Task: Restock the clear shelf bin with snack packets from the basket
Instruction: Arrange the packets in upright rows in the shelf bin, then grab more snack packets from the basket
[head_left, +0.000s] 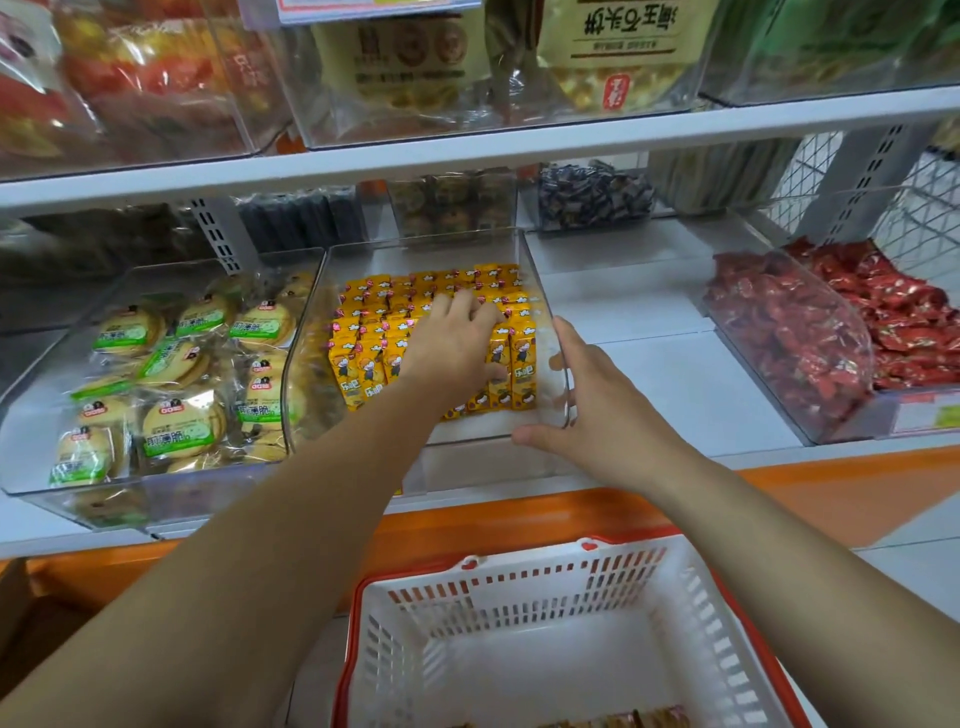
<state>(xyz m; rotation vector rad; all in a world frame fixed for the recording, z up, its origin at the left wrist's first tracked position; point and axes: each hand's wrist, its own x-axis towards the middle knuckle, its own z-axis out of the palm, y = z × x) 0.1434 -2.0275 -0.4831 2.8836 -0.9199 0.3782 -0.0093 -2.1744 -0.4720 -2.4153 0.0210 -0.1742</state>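
While a white basket with a red rim (524, 623) sits near, below the shelf, the clear shelf bin (540, 312) holds upright rows of yellow snack packets (363, 358). The left hand (452, 348) rests palm-down on the packets, fingers bent. The right hand (597, 410), spread, grips the bin's near right corner.

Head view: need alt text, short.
A person's left hand presses on yellow snack packets inside a clear shelf bin, while the right hand grips the bin's front right corner. Below, a white basket looks nearly empty.
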